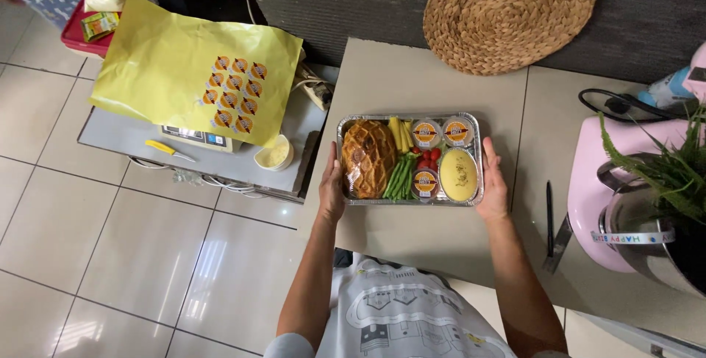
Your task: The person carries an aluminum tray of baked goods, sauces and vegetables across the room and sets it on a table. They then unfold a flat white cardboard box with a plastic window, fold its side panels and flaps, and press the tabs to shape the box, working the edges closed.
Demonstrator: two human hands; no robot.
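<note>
Foil tray (409, 201) sat near the worktop's (412, 78) front edge. My left hand (332, 190) and right hand (493, 187) pressed its short sides, fingers (491, 158) wrapped on the rims, gripping. Risk noted: thin foil could buckle under uneven squeeze, tipping the pie (368, 157) and sauce cups (426, 133). Pen (549, 208) and pink mixer (625, 196) crowded the right edge; woven mat (512, 12) lay toward the back.

Bare forearms, short grey sleeves, light grey shirt with dark line-drawn print.
</note>
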